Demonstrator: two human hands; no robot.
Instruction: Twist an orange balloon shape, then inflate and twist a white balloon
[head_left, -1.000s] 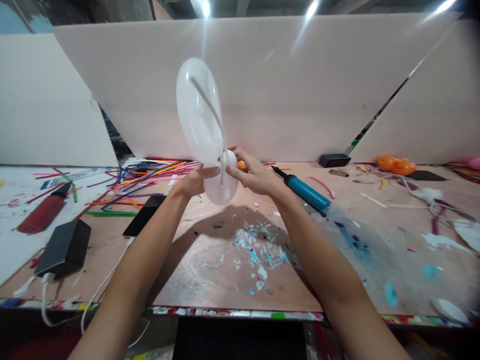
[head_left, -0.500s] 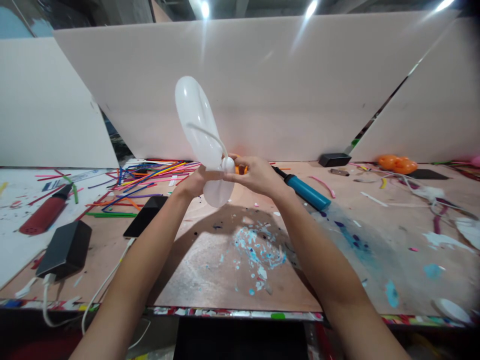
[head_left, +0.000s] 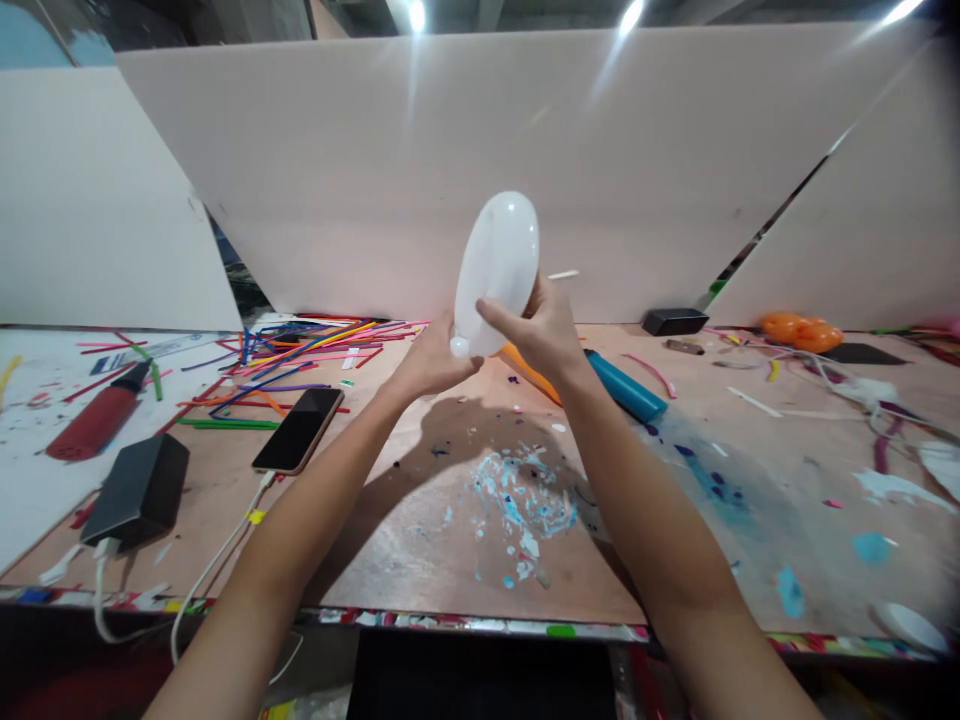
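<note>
A white modelling balloon [head_left: 499, 255] is held upright above the middle of the table, with a small round bubble [head_left: 460, 347] at its lower left. My right hand [head_left: 544, 325] grips the balloon from the right, thumb across its front; the other fingers are mostly behind it. At the balloon's base, my left hand [head_left: 435, 362] closes around the lower part by the bubble, its fingers partly hidden. A thin white tip [head_left: 562, 275] sticks out past my right hand. Behind my right wrist lies an orange balloon [head_left: 531, 372], and a blue hand pump [head_left: 626, 388] rests just right of it.
Several uninflated balloons [head_left: 300, 365] lie in a pile at the left. Nearer are a phone [head_left: 300, 430] on a cable, a black box-shaped device [head_left: 139, 492] and a red pump [head_left: 99, 420]. Orange inflated balloons [head_left: 801, 332] sit far right. A white panel [head_left: 360, 180] stands behind.
The white balloon has swung from leaning left to upright and further right. My right hand has moved up onto its long part; my left hand has moved right, to the bubble at its base.
</note>
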